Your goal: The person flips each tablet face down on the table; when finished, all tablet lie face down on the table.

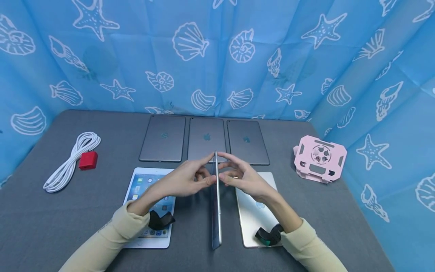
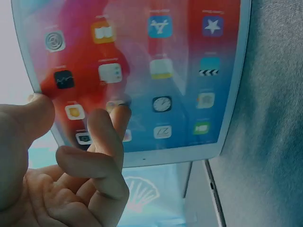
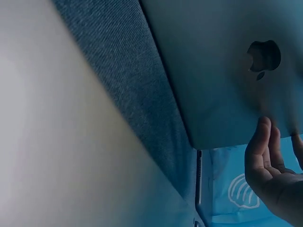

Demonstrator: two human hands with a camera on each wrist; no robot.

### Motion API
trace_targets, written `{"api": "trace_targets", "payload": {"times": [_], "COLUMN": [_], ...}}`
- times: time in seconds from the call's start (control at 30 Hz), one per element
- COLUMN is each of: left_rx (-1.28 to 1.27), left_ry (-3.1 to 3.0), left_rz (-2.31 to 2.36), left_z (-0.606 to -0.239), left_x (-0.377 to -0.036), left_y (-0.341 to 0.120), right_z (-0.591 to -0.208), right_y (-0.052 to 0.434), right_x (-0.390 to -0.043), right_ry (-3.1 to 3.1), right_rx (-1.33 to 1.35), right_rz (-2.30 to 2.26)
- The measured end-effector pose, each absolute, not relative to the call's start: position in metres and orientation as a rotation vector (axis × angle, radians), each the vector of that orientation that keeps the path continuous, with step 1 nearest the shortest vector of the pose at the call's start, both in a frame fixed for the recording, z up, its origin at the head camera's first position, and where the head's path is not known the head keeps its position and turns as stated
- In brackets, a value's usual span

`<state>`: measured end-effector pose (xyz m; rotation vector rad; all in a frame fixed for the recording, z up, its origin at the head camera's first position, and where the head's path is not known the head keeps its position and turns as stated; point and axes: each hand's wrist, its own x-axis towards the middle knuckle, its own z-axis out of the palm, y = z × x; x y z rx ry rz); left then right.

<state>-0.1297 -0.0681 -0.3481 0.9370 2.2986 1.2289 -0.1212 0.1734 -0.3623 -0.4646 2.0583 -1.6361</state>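
A thin tablet [image 1: 216, 200] stands upright on its long edge at the middle of the grey table [image 1: 51, 226], edge-on in the head view. My left hand [image 1: 188, 178] is on its screen side. In the left wrist view the thumb sits at the edge of the lit tablet screen [image 2: 156, 66] and a fingertip [image 2: 116, 116] touches the glass. My right hand [image 1: 242, 177] is on the other side, with straight fingers [image 3: 262, 146] laid against the tablet's grey back [image 3: 222, 71] below the logo.
Three grey tablets [image 1: 164, 138] [image 1: 207, 136] [image 1: 247, 141] lie face down in the back row. A white tablet [image 1: 144, 185] lies screen up at left, a pale one [image 1: 253, 215] face down at right. White cable [image 1: 69, 162], red plug [image 1: 88, 160], pink stand [image 1: 320, 158].
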Motion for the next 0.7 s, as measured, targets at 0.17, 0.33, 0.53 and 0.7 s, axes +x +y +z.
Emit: {"api": "trace_targets", "payload": {"times": [0.17,0.33,0.53,0.7], "left_rx": [0.903,0.879,0.892,0.852], "left_ry": [2.297,2.282,2.272,2.241], "left_rz": [1.207,1.225,1.232,1.268], "left_z": [-0.343,-0.338,-0.332,-0.332], "left_x": [-0.13,-0.133,-0.136,-0.137], "left_y": [-0.075,-0.083,-0.091,-0.097], "right_z": [-0.37,-0.374,-0.379,-0.381], "right_y": [0.168,0.162,0.159,0.156], "right_x": [-0.125,-0.129,-0.131,-0.129], "right_ry": [2.112,2.189,2.218,2.266], "right_rx": [-0.452,-0.45,-0.479,-0.467], "right_rz": [-1.485,-1.339,-1.21,-1.12]}}
